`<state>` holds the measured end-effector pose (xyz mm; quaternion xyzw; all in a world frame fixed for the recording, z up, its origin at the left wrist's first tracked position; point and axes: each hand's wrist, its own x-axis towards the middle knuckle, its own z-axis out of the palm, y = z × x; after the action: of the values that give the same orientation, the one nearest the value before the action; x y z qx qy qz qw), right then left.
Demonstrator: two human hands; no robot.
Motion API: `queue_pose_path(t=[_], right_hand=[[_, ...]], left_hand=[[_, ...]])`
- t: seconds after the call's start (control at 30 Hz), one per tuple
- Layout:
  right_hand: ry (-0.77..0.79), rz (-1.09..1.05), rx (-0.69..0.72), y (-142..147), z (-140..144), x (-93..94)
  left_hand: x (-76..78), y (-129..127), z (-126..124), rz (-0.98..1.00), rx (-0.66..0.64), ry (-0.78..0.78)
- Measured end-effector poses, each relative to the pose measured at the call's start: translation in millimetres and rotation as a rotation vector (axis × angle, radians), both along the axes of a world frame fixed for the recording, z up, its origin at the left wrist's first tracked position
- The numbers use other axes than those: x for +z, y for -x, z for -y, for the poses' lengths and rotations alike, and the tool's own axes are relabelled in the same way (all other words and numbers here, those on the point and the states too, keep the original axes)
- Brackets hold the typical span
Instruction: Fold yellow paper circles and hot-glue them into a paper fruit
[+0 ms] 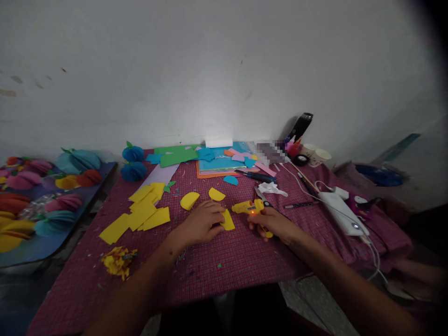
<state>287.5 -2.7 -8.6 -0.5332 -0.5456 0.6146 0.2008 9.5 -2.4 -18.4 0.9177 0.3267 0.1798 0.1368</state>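
Left grip (207,221) palm-down, right grip (275,222) curled

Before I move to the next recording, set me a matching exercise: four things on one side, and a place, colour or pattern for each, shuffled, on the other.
1. glue gun
2. flask
3. crumpled paper
4. tablecloth

A. left of the left hand
B. purple-red check
C. in the right hand
D. black

Pairs: 1-C, 2-D, 3-A, 4-B

Glue gun (244,206): yellow, small red light (252,212) on body; gripped in right hand (262,222), nozzle toward left hand (207,221). Paper (228,221): yellow, partly under left hand, showing on its right; full outline hidden.
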Motion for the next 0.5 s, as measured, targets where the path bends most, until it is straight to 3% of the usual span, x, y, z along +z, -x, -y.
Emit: queue_pose_path(t=[0.5], right_hand=[[-0.002, -0.044, -0.02, -0.1, 0.3, 0.1]], left_hand=[[0.7, -0.7, 0.3, 0.003, 0.001, -0.006]])
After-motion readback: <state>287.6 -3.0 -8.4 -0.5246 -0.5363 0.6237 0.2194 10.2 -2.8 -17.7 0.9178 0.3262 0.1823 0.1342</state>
